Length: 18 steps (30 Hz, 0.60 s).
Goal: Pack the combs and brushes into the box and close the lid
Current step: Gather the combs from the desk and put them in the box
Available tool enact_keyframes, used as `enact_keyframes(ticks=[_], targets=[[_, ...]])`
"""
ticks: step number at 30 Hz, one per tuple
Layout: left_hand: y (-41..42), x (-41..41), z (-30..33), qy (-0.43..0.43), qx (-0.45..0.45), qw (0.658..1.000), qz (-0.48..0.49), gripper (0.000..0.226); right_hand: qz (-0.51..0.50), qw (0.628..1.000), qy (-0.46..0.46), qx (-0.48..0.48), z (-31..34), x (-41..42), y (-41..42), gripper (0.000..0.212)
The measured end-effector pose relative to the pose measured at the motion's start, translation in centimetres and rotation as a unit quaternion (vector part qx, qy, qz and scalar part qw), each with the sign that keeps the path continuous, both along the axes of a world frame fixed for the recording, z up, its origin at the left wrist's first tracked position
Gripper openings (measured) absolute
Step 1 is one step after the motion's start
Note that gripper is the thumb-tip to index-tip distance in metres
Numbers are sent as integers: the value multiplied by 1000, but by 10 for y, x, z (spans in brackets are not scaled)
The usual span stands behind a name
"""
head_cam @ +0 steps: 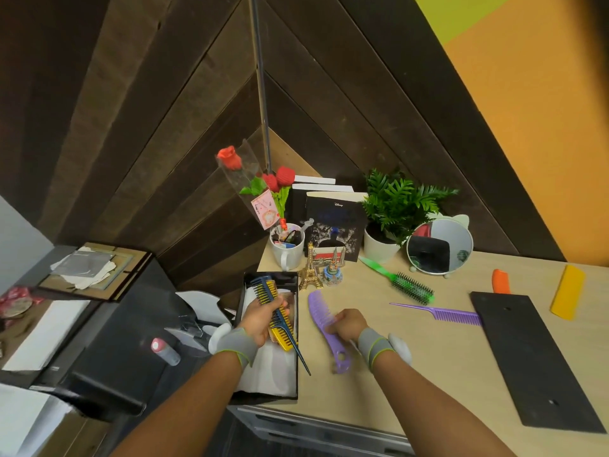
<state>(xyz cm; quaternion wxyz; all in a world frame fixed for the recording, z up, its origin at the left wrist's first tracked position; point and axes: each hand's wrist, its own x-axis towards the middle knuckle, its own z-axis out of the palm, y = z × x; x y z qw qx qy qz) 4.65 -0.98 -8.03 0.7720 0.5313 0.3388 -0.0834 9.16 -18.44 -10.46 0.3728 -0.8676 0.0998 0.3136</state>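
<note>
An open black box (247,283) with white lining stands at the desk's left edge. Over it, my left hand (260,319) grips a blue tail comb (263,288) and a yellow comb (280,336) together. Right of the box, my right hand (347,326) closes on a wide purple comb (319,306) that lies on the desk. Further right lie a green round brush (407,285), a purple tail comb (448,313), an orange comb (501,281) and a yellow comb (568,291). The flat black lid (530,361) rests at the right.
At the back of the desk stand a white mug (287,252) with red roses, a gold Eiffel tower model (309,272), books (334,222), a potted plant (392,209) and a round mirror (440,245). Left of the desk is a dark cluttered area with a grey can (164,351).
</note>
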Motion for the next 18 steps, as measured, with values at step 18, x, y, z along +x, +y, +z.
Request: enact_keyframes(ticks=[18], targets=[[25, 4, -4, 84, 402, 891, -193, 25, -83, 968, 65, 229, 43, -9, 40, 26]])
